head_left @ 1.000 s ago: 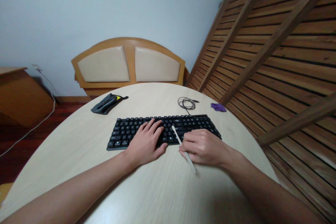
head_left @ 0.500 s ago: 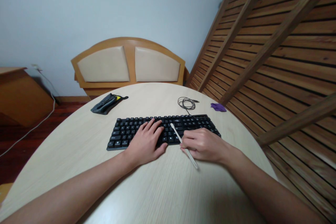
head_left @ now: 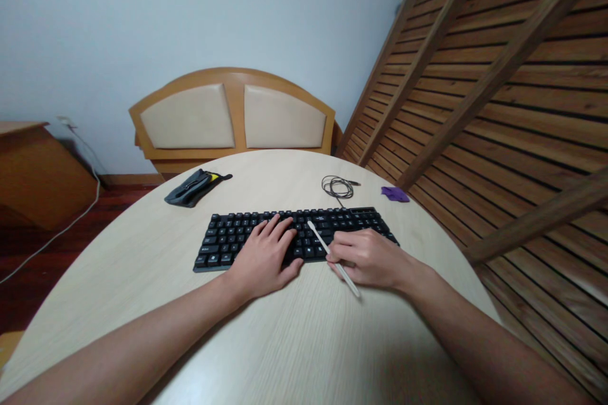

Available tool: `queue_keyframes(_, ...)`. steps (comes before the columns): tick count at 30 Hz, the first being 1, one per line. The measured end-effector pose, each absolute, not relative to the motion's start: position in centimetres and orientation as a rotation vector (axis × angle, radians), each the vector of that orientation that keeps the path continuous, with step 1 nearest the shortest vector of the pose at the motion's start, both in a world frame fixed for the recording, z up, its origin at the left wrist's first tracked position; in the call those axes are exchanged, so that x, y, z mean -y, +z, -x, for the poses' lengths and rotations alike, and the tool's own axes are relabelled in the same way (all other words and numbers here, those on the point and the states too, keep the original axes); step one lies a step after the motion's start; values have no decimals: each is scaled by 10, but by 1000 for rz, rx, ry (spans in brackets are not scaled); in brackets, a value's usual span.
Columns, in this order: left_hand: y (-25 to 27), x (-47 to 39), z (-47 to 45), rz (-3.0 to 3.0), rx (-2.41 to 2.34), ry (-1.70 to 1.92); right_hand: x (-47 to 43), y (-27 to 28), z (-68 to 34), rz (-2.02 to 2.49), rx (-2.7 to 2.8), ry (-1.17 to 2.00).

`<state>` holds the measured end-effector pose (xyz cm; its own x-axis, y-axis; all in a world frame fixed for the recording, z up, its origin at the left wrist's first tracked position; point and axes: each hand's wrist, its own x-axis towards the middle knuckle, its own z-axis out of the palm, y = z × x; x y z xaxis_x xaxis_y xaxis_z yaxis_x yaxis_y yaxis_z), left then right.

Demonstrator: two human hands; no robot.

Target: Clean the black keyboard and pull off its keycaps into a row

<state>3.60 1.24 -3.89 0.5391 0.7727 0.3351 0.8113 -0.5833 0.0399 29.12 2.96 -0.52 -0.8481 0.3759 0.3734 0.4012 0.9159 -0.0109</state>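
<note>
A black keyboard (head_left: 223,237) lies crosswise on the round table in the head view. My left hand (head_left: 266,253) rests on its middle keys, fingers spread and thumb over the front edge, hiding some keys. In my right hand (head_left: 363,258) is a slim white stick (head_left: 349,281) with a small swab-like head, pinched between thumb and fingers. The stick slants up and left, its head over the keys right of my left hand; whether it touches them I cannot tell. My right hand covers part of the keyboard's right side.
The keyboard's coiled cable (head_left: 338,187) lies behind it. A dark pouch (head_left: 190,190) with something yellow sits at the table's back left, a purple cloth (head_left: 395,194) at the back right. Wooden slats (head_left: 513,88) lean along the table's (head_left: 118,278) right side.
The stick's rear end has risen slightly, and its head has shifted a little up the keyboard. My right hand has moved slightly with it. My left hand stays put.
</note>
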Motion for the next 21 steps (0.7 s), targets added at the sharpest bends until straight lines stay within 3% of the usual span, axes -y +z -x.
queue_keyframes(21,-39,-12,-36,2661,1362,-541,-38,-24,-280,786,2520,-163)
